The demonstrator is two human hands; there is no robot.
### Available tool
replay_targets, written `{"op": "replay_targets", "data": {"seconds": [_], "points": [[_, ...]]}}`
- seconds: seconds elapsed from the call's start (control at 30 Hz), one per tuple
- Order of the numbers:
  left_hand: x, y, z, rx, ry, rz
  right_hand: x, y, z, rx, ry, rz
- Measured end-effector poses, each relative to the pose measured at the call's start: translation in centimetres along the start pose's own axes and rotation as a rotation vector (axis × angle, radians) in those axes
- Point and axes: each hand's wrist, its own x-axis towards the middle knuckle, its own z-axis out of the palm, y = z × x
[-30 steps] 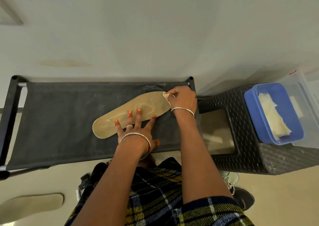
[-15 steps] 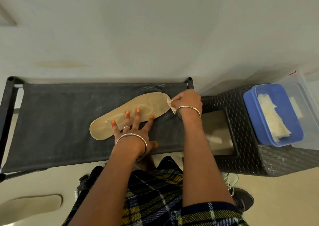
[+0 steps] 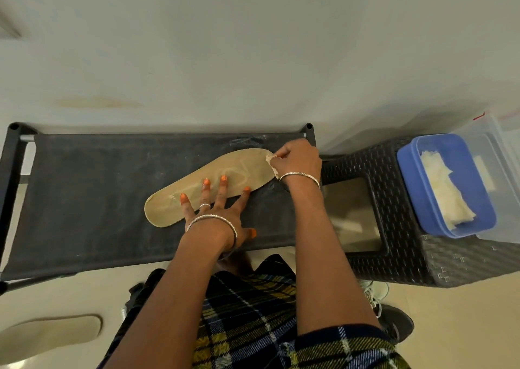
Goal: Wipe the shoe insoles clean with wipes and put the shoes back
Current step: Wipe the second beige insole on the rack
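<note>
A tan insole [image 3: 239, 168] lies slantwise on the black fabric rack shelf [image 3: 84, 194]. My left hand [image 3: 218, 211] presses flat on its middle with spread fingers. My right hand [image 3: 298, 157] pinches a crumpled wipe [image 3: 271, 163] against the insole's right end. A second tan insole [image 3: 47, 335] lies on the floor at the lower left. A dark shoe [image 3: 394, 320] with pale laces sits on the floor at the lower right, partly behind my right arm.
A dark woven stool [image 3: 399, 256] stands right of the rack. On it sits a blue tub [image 3: 410, 199] holding white wipes [image 3: 444, 194], beside a clear plastic box [image 3: 501, 177]. A pale wall runs behind.
My right hand with the wipe slid off to the insole's right end, then came back onto its tip. My left hand has stayed pressed on the insole.
</note>
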Motion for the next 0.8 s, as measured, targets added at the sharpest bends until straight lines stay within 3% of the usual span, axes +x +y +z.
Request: {"op": "replay_targets", "data": {"seconds": [0.17, 0.3, 0.5, 0.73, 0.8], "points": [[0.1, -0.2, 0.2, 0.006, 0.004, -0.007, -0.1, -0.7, 1.0, 0.094, 0.031, -0.121], [0.1, -0.4, 0.1, 0.007, 0.005, 0.000, -0.5, -1.2, 1.3, 0.058, -0.227, -0.209], [0.3, -0.6, 0.2, 0.022, 0.017, 0.002, -0.1, -1.3, 1.5, 0.090, 0.025, -0.092], [0.3, -0.6, 0.1, 0.022, 0.029, 0.005, -0.7, -2.5, 2.3, 0.052, -0.190, -0.250], [0.3, -0.6, 0.0, 0.026, 0.032, 0.007, -0.6, -2.5, 2.2, 0.011, -0.185, -0.240]]}}
